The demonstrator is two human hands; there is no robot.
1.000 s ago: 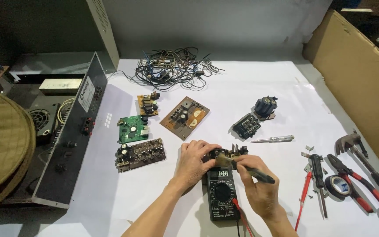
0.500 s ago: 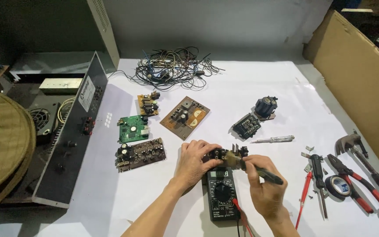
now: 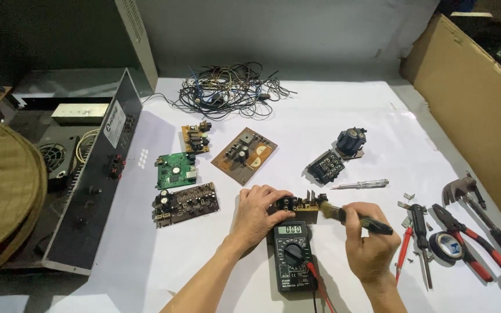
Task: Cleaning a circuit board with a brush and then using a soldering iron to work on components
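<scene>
At the near middle of the white counter [image 3: 343, 116], a small brown circuit board [image 3: 298, 204] with black sockets sits just above a black multimeter [image 3: 291, 255], touching its top edge. The left hand [image 3: 259, 214] is closed over the board's left end, fingers [image 3: 273, 194] curled across the sockets and pinning it down. The right hand [image 3: 369, 240] is wrapped shut around the dark handle of a small brush [image 3: 352, 217], whose pale bristles now meet the board's right end. Half a second ago the brush lay a little lower and further right, its tip only at the board's edge; it has since slid left and up onto the board, which looks like a sweeping stroke under way across the parts. The board itself has not shifted, and the left hand has kept its hold. So the board lies between the two hands, gripped on one side and brushed on the other.

Red and black leads [image 3: 320, 290] trail from the meter toward the near edge. Further out lie a green board [image 3: 175, 169], a long dark board [image 3: 185, 204], a tan board [image 3: 244, 155], a black connector block [image 3: 326, 167] and a tangle of wires [image 3: 227, 90]. To the right rest a slim screwdriver [image 3: 359, 184], red-handled pliers [image 3: 462, 240] and a roll of tape [image 3: 443, 244]; an opened amplifier chassis [image 3: 88, 174] stands left
</scene>
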